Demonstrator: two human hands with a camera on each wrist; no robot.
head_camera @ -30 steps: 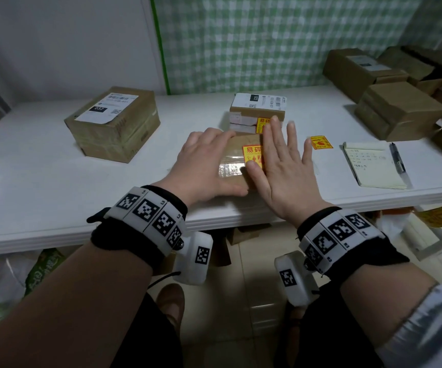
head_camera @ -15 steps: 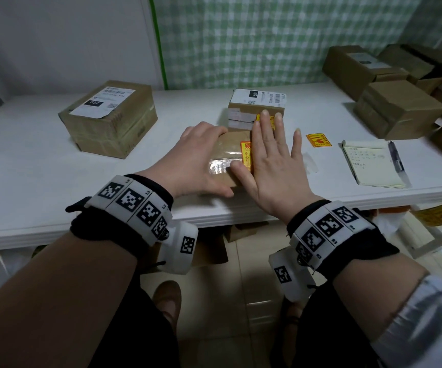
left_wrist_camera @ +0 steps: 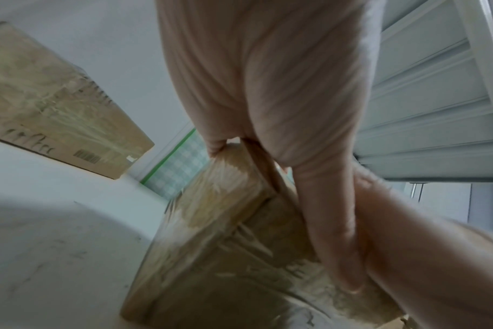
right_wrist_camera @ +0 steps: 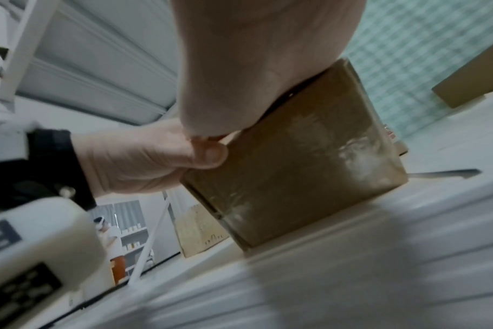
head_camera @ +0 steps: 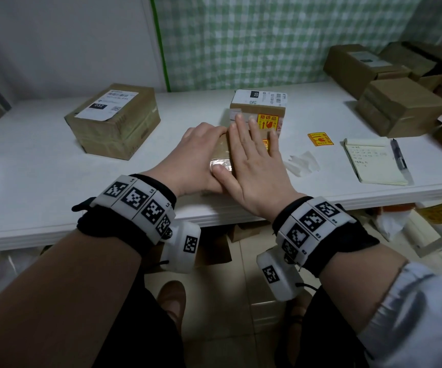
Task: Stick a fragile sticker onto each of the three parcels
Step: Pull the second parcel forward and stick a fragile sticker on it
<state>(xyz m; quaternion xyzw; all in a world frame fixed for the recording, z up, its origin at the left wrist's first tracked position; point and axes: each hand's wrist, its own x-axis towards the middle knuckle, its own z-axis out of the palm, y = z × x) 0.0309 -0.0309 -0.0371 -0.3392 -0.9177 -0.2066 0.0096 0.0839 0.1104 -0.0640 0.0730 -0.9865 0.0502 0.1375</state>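
Parcel (head_camera: 221, 155) under flat right hand (head_camera: 254, 168), left hand (head_camera: 193, 155) curled round its edge.

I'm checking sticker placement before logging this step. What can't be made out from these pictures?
- Sticker on the near parcel: head view, almost wholly covered by the right hand; edges unseen.
- Near parcel's top: the left hand hides the rest; both wrist views show only blurred sides.
- Left box: any sticker on hidden faces.
- Notepad writing: too small.
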